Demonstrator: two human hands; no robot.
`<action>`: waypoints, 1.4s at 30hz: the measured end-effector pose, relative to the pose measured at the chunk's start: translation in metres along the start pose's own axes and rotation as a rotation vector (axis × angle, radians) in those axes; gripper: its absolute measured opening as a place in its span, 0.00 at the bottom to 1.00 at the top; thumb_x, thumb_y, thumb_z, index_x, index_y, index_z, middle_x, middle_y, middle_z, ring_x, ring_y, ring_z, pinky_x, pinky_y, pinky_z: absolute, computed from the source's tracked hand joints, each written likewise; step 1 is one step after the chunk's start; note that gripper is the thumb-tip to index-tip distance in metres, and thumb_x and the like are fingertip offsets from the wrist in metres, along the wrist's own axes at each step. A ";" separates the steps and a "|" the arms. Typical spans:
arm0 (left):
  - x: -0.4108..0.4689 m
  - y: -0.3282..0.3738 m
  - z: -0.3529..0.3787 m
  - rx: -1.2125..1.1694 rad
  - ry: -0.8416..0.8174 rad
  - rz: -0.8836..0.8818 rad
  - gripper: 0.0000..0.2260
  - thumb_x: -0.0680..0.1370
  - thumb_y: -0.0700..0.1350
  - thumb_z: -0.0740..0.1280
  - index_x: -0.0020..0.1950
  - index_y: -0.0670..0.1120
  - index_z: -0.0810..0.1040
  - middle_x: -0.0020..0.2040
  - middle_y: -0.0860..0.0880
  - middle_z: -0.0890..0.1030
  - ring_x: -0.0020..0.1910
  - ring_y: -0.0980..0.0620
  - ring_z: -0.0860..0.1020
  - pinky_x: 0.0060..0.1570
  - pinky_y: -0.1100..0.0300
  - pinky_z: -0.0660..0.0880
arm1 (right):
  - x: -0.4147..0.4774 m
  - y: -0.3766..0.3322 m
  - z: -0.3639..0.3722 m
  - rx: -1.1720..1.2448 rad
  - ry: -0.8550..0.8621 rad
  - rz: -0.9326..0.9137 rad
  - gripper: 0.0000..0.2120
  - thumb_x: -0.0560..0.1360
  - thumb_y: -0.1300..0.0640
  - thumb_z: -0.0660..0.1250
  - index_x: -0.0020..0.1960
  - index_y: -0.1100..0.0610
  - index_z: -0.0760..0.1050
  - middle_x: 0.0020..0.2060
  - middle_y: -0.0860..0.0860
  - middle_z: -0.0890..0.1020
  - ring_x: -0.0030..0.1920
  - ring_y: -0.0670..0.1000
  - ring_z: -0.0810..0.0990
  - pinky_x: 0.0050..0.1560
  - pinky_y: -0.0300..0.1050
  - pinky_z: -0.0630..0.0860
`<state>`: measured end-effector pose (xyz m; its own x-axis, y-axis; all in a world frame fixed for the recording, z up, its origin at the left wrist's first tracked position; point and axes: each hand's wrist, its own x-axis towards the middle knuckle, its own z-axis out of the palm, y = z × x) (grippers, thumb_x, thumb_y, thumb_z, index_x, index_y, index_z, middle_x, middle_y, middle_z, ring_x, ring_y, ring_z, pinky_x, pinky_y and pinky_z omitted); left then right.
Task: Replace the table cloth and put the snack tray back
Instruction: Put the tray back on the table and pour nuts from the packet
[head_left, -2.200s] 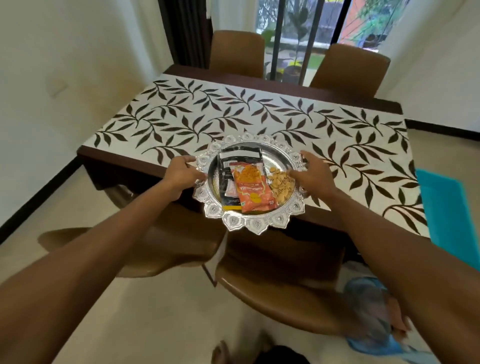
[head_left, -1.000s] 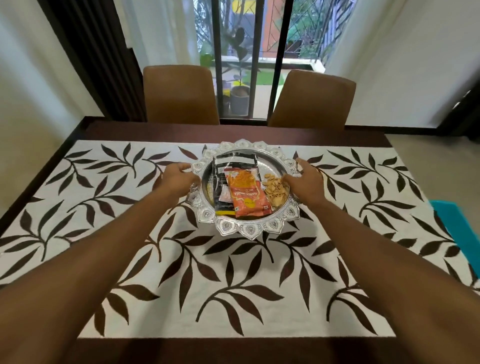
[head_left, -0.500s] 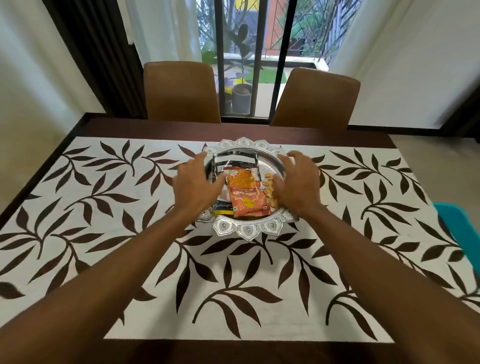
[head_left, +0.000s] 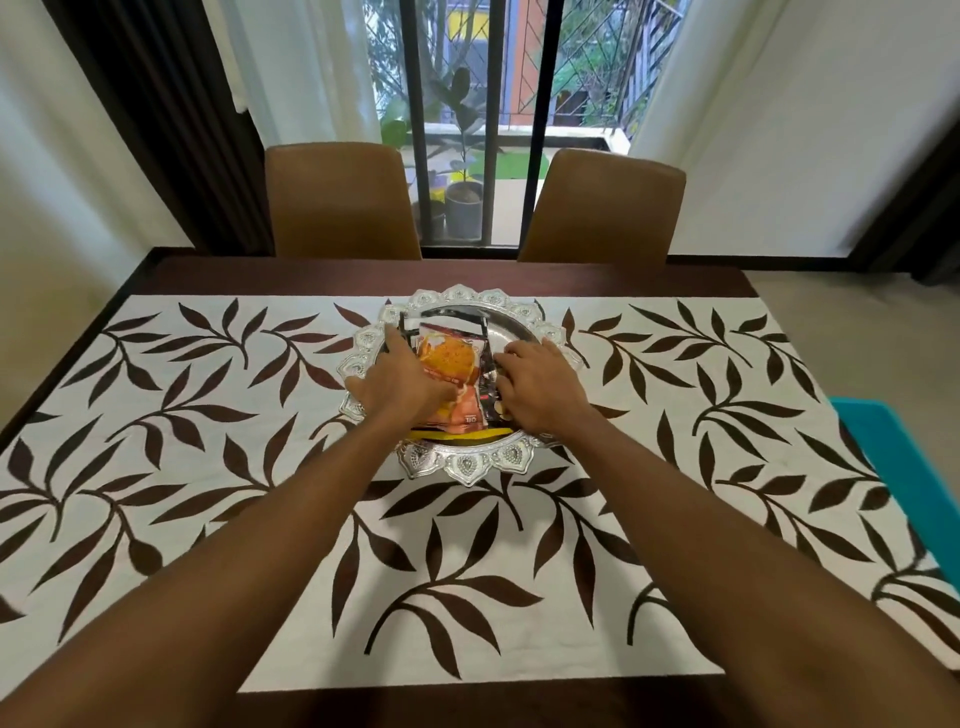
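The white table cloth (head_left: 208, 415) with dark brown leaves lies flat across the dark wooden table (head_left: 363, 273). The silver snack tray (head_left: 467, 465) with a scalloped rim stands on the cloth at the table's middle, toward the far side. It holds an orange snack packet (head_left: 449, 358), a black packet (head_left: 485, 376) and some nuts, mostly hidden. My left hand (head_left: 400, 384) lies over the tray's left half, fingers stretched across the orange packet. My right hand (head_left: 540, 389) rests on the right half, fingertips touching the black packet. Neither hand holds the rim.
Two brown chairs (head_left: 343, 202) (head_left: 602, 208) stand at the far side before a barred window with potted plants. A teal object (head_left: 904, 467) sits beyond the table's right edge. Walls flank both sides.
I carried the tray from the table's near edge to the middle of the cloth and set it down. Both hands then let go of the rim and moved inward onto the packets.
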<state>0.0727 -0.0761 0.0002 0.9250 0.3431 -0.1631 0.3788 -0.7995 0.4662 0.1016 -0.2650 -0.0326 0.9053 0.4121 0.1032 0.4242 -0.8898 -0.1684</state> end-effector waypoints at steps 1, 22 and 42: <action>0.003 -0.002 -0.001 -0.059 0.008 -0.012 0.54 0.66 0.58 0.80 0.81 0.46 0.49 0.69 0.45 0.76 0.69 0.40 0.73 0.71 0.37 0.58 | 0.000 0.000 0.000 0.007 0.015 0.003 0.19 0.82 0.49 0.53 0.61 0.55 0.79 0.58 0.53 0.80 0.59 0.54 0.76 0.72 0.55 0.63; 0.023 0.010 -0.082 -0.167 0.107 0.522 0.21 0.74 0.44 0.73 0.67 0.56 0.78 0.59 0.51 0.84 0.56 0.48 0.80 0.52 0.51 0.78 | -0.002 -0.005 -0.022 0.220 0.071 -0.075 0.13 0.79 0.52 0.66 0.61 0.53 0.83 0.54 0.51 0.82 0.56 0.52 0.77 0.53 0.47 0.73; 0.035 0.015 -0.076 -0.141 0.074 0.734 0.19 0.74 0.45 0.74 0.65 0.55 0.80 0.55 0.53 0.85 0.53 0.51 0.81 0.51 0.49 0.80 | -0.015 -0.012 -0.015 0.224 -0.269 -0.212 0.20 0.83 0.50 0.56 0.70 0.54 0.77 0.68 0.52 0.75 0.66 0.54 0.71 0.65 0.54 0.71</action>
<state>0.1087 -0.0383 0.0679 0.9323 -0.2171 0.2894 -0.3463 -0.7668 0.5404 0.0824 -0.2634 -0.0172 0.7585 0.6445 -0.0961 0.5692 -0.7272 -0.3837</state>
